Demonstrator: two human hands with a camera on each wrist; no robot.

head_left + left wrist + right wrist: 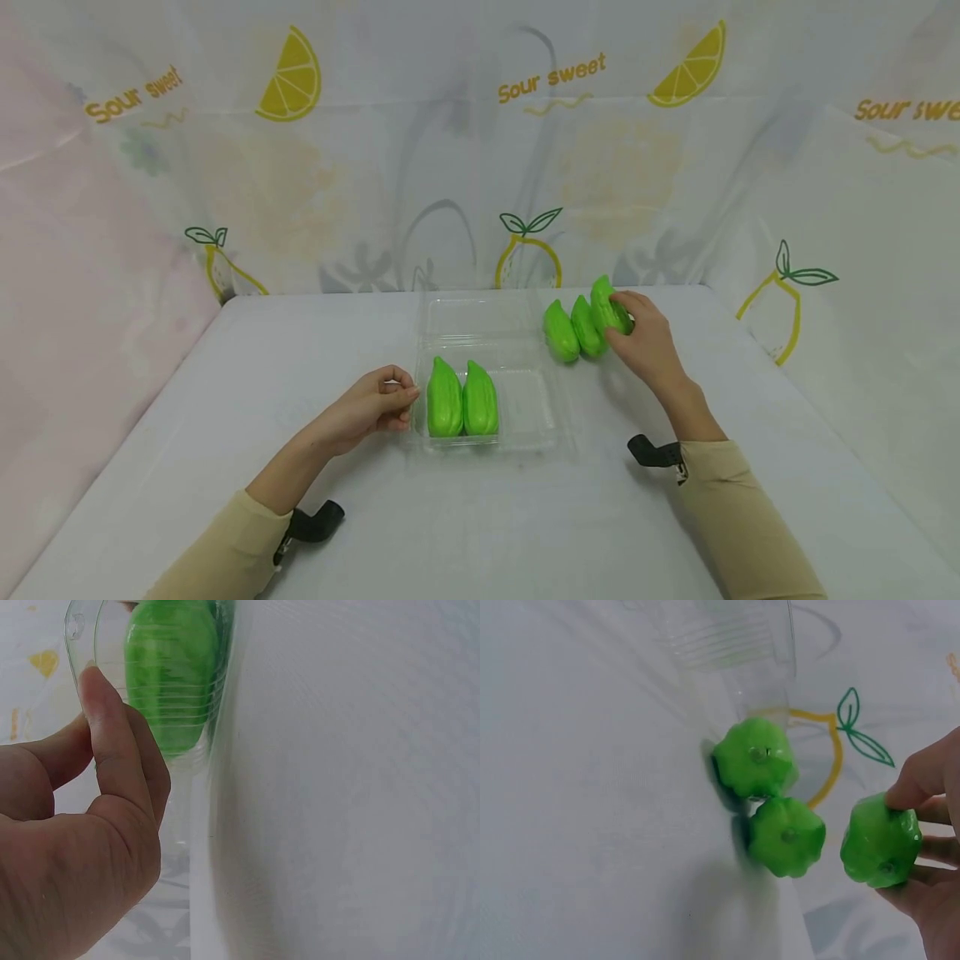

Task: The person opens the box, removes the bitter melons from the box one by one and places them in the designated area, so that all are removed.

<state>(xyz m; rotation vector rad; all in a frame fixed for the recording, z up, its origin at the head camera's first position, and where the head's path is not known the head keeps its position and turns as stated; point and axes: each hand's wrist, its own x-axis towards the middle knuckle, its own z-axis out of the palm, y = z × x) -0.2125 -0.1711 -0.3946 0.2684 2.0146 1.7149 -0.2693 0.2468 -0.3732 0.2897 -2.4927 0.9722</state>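
A clear plastic clamshell box [528,400] lies with its lid [480,317] folded back behind it. Two bright green ridged toy gourds [445,400] stand side by side in the left part of its base, tapered ends away from me. At the box's left rim, my left hand [371,404] pinches the edge between thumb and fingers; the left wrist view shows this hand [105,802] closely. My right hand [648,337] grips another green gourd [881,840] around its side. That gourd is off the table, apart from two more gourds [787,836] lying beside the lid.
A white cloth covers the table [487,533]. Behind it hangs a pale curtain [360,167] printed with lemons and lettering. Black camera mounts [318,521] sit on both wrists, by the beige sleeves [742,508].
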